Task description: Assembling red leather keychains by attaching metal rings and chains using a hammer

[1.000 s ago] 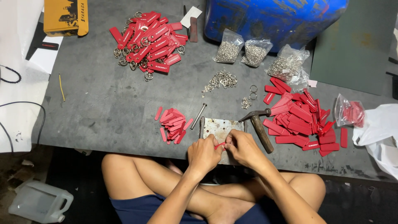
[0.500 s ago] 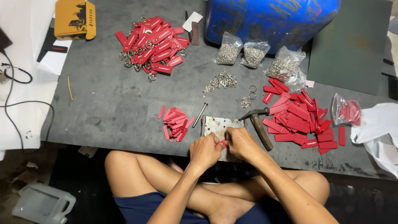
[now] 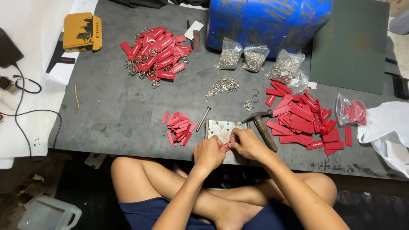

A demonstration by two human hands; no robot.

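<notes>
Both hands on one little red tag

Grey worktop [image 3: 115,115], metal plate [image 3: 223,129] at its near edge — over it, left hand [image 3: 208,154] and right hand [image 3: 247,144] pinch a red tag [image 3: 225,146] between them, hammer [image 3: 262,126] just beside.

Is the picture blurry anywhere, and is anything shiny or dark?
Head view: mostly sharp, with the left hand and right hand clear on a small red strip; the metal plate catches a pale glare, and the bags of metal rings glint; the floor under the table edge is dim; the blue drum looks bowed near the frame's top.
</notes>
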